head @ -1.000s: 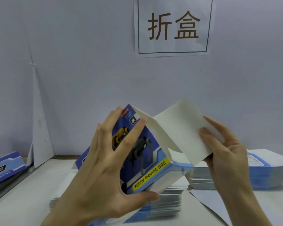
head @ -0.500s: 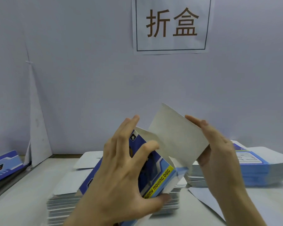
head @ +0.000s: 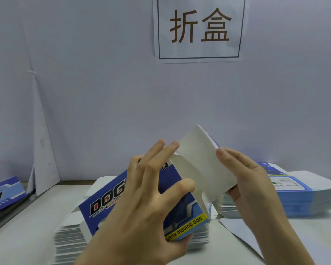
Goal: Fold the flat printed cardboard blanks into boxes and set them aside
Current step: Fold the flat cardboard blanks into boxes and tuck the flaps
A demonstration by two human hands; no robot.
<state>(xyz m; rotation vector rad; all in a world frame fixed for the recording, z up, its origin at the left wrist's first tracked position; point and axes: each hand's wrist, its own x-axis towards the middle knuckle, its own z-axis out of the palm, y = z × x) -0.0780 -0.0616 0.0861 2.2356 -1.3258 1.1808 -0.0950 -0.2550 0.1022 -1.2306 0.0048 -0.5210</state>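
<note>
Gripping a half-folded box (head: 107,201) with the left hand (head: 141,213): spreading the fingers across the blue printed face and hooking the thumb under the lower edge by the yellow "MOVING DOG" strip. Pinching the box's white flap (head: 199,165) with the right hand (head: 250,180), laying the fingers along the flap's right side and pressing the thumb in from below. Holding that flap tilted up, plain side towards the camera, its lower left corner meeting the left fingertips. Holding the box tilted over a stack of flat blanks (head: 69,238) lying on the white table (head: 17,232). Working beside a second stack of blanks (head: 304,199) to the right, printed side up, with a loose white sheet (head: 243,232) lying in front of it. Leaving at the far left more blue printed cardboard (head: 6,192) and a white board (head: 42,150) leaning against the wall. Facing that wall and a paper sign (head: 199,27) bearing two brown characters.
</note>
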